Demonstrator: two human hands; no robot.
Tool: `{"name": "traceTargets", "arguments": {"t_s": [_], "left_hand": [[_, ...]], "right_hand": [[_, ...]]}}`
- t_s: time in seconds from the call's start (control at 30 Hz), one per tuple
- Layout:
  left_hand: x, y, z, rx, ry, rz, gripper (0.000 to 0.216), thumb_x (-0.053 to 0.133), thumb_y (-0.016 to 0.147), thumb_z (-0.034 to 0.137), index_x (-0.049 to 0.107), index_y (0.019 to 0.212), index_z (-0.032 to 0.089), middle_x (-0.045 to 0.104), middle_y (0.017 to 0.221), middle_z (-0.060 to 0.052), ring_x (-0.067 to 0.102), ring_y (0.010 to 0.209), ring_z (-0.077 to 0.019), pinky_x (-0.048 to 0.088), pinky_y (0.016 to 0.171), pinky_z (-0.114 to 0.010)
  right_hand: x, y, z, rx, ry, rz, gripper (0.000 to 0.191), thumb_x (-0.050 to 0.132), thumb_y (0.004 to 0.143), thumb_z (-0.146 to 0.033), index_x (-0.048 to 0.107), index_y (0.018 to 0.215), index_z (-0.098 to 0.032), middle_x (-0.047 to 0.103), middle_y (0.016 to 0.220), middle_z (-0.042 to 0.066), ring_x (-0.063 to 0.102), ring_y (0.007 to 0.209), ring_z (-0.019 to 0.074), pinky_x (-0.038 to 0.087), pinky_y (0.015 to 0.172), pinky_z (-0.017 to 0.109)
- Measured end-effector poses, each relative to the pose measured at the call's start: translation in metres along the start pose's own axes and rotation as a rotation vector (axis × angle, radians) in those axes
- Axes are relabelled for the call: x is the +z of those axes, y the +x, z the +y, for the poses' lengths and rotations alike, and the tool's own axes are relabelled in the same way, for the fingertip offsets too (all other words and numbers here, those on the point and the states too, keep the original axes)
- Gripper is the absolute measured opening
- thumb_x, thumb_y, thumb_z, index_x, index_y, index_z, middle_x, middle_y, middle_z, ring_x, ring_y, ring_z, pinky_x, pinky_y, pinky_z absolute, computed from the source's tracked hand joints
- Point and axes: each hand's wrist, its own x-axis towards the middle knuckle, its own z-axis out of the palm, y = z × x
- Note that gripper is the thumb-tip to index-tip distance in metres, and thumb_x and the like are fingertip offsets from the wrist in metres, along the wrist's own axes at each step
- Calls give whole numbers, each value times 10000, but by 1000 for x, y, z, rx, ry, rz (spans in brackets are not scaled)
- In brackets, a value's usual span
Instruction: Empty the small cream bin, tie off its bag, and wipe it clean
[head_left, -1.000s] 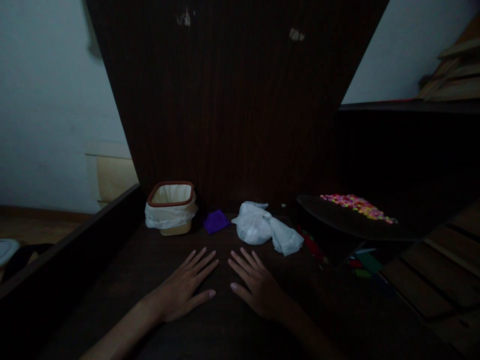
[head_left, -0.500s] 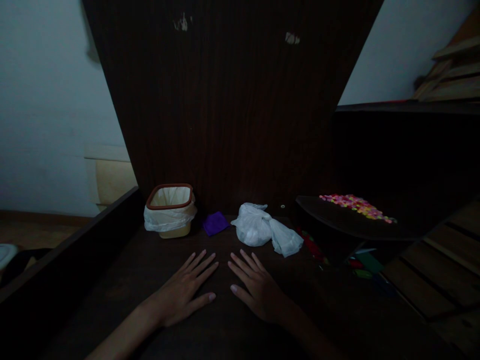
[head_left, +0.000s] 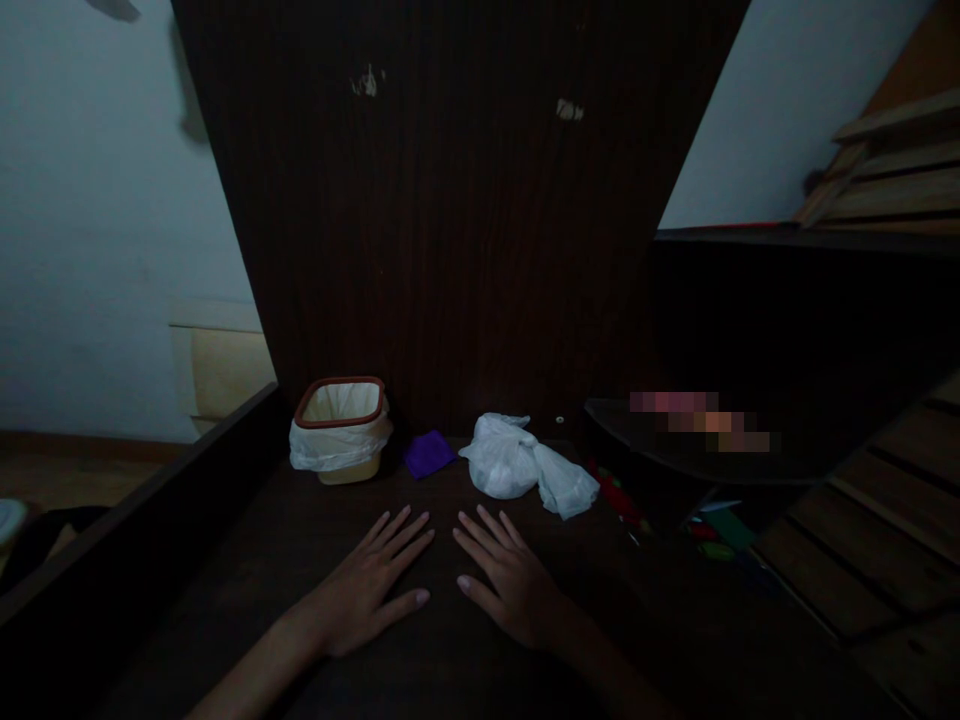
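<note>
My left hand (head_left: 367,585) lies flat on the dark wooden desktop (head_left: 439,665), palm down with fingers spread, and holds nothing. Beside it, my right hand (head_left: 510,580) rests the same way, fingers apart and pointing away from me. Just beyond the fingertips of the right one sits a knotted white plastic bag (head_left: 502,460); what is inside cannot be made out. A folded purple cloth (head_left: 429,454) lies between that bag and a small bin (head_left: 349,468) with a brown rim and a white liner. Neither hand touches these things.
A tall dark panel (head_left: 465,250) closes off the back. At right, a curved shelf (head_left: 600,410) carries a pixelated patch of pink and orange; red and green items (head_left: 716,550) lie below it. A raised dark edge (head_left: 187,450) runs along the left.
The view has tilted slightly, so the scene sits a little lower. Both hands keep their place on the desktop. The colourful pile on the shelf now appears pixelated.
</note>
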Motion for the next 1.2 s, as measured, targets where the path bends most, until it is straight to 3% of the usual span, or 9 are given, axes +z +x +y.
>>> {"name": "traceTargets", "arguments": {"t_s": [0.13,0.27,0.37,0.43,0.57,0.7,0.77,0.93,1.2], "left_hand": [[2,-1,-1,31,-1,57,638,447,1027,538,251,1592,316,252,1658,-60,215,1541,-347,266,1219,-620],[2,-1,-2,16,3,64,641,451,1021,550,260,1590,323,263,1658,-51,227,1540,-342,259,1225,-612],[2,0,-2,1,7,48,645,436,1020,568,272,1588,312,263,1659,-56,226,1540,-346,259,1223,-616],[3,0,-2,8,12,58,638,437,1020,565,281,1586,315,275,1656,-55,231,1540,-341,260,1226,-608],[3,0,-1,-9,-4,65,633,446,1017,563,300,1579,309,280,1654,-58,236,1537,-346,259,1221,-625],[3,-1,0,-9,-8,72,638,449,1014,565,313,1576,294,289,1650,-65,242,1536,-344,262,1221,-624],[3,-1,0,-5,2,82,638,448,1015,567,315,1576,293,293,1649,-64,245,1537,-337,262,1227,-610],[3,0,1,-35,-10,72,644,457,1007,576,336,1568,284,300,1647,-63,242,1536,-346,264,1222,-623],[2,-1,1,-15,-46,89,639,480,1004,559,360,1560,268,319,1639,-94,243,1536,-345,247,1226,-628]], "right_hand": [[0,0,-2,3,21,1,593,434,1028,-479,408,1548,-195,297,1642,65,196,1547,320,167,1245,604],[1,3,0,10,57,86,507,557,978,-404,570,1436,-189,448,1570,96,322,1503,330,241,1225,591],[-6,9,7,-21,103,231,288,584,952,-278,739,1178,-191,686,1330,110,578,1311,300,400,1137,526],[-18,15,13,-56,121,353,209,558,947,-224,763,973,-191,774,1097,98,689,1093,260,500,1007,453],[-56,27,31,-32,107,606,242,539,922,-230,629,698,-211,699,743,49,654,765,211,520,739,340],[-86,38,56,171,125,764,159,574,863,-291,600,723,-220,661,741,29,612,684,192,491,683,308],[-93,44,69,282,101,777,71,591,814,-277,623,806,-213,674,812,33,616,696,190,499,707,311],[-92,60,96,392,58,734,234,619,738,-193,676,965,-183,702,977,86,665,905,227,505,832,332],[-79,69,112,426,37,636,128,664,743,-168,717,853,-207,725,839,50,679,820,215,493,753,294]]}}
